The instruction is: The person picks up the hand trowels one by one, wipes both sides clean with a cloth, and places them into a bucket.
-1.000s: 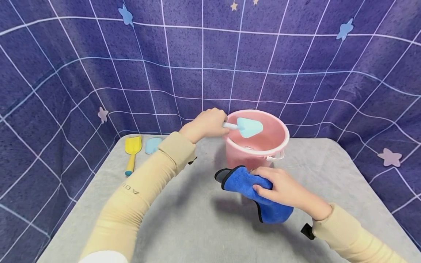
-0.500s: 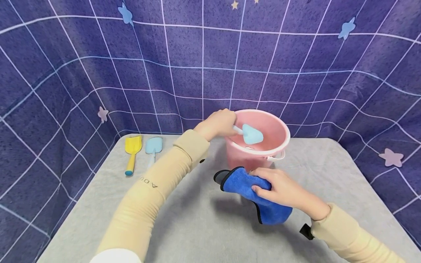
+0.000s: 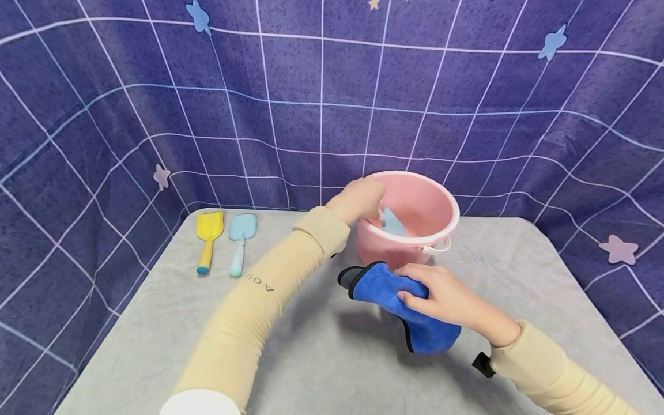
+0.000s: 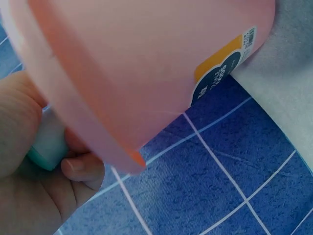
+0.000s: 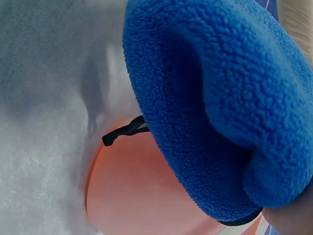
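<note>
My left hand (image 3: 362, 197) reaches over the left rim of a pink bucket (image 3: 386, 252) and grips the handle of a toy shovel. Its light blue blade (image 3: 392, 222) points down inside the bucket. In the left wrist view, the handle's pale end (image 4: 50, 139) shows between my fingers and palm, beside the rim. My right hand (image 3: 441, 294) holds a folded blue towel (image 3: 386, 291) with black edging, in front of the bucket. The towel (image 5: 230, 98) fills much of the right wrist view and hides most of that hand.
A yellow toy shovel (image 3: 209, 239) and a second light blue one (image 3: 241, 236) lie side by side at the table's back left. The grey tabletop (image 3: 311, 357) ends at a dark blue curtain (image 3: 290, 104) with a grid and stars. A white handle (image 3: 438, 249) hangs at the bucket's front right.
My left hand has moved right and down over the rim, and the shovel blade has sunk into the bucket. The second blue shovel has come fully into sight. My right hand stays still.
</note>
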`<state>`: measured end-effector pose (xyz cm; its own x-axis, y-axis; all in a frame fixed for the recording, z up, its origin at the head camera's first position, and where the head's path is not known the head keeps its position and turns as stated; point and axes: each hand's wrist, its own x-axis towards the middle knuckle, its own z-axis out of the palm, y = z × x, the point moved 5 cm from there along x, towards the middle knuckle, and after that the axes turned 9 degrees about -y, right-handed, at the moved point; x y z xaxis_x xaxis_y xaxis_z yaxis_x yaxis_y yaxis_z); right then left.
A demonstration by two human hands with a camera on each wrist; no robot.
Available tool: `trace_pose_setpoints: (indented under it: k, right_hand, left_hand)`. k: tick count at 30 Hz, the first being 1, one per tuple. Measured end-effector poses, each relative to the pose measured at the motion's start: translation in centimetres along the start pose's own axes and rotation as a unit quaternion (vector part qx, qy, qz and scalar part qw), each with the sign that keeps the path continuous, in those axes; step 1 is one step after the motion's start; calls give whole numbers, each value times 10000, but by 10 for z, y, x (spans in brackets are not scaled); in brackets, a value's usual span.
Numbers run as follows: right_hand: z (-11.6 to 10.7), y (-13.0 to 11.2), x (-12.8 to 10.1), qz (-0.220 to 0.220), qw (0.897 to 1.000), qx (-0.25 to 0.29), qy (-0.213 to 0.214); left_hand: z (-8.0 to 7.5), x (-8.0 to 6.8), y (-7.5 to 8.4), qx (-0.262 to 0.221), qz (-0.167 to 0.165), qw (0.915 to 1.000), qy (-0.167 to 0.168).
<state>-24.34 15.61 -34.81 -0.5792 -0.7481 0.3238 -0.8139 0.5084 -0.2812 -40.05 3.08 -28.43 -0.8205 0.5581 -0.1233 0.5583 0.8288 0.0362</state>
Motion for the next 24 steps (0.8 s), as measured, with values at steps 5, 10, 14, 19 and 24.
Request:
trace_pose_setpoints:
  k: [5, 10, 14, 19, 24]
  right_hand:
    - [2, 1, 0, -17, 10000, 54, 36]
    - [3, 2, 0, -7, 10000, 58, 58]
    - [3, 3, 0, 29, 10000, 80, 19]
    - [4, 4, -1, 71, 9999, 95, -32]
    - [5, 6, -1, 43, 10000, 83, 0]
  left_hand:
    - [5, 7, 3, 222, 14, 9997, 48]
    - [10, 14, 7, 389, 239, 9990, 26]
    - [17, 20, 8, 209, 240, 9993, -188]
    - [25, 25, 10, 60, 96, 9985, -538]
    - [29, 28, 12, 132, 29, 9974, -708]
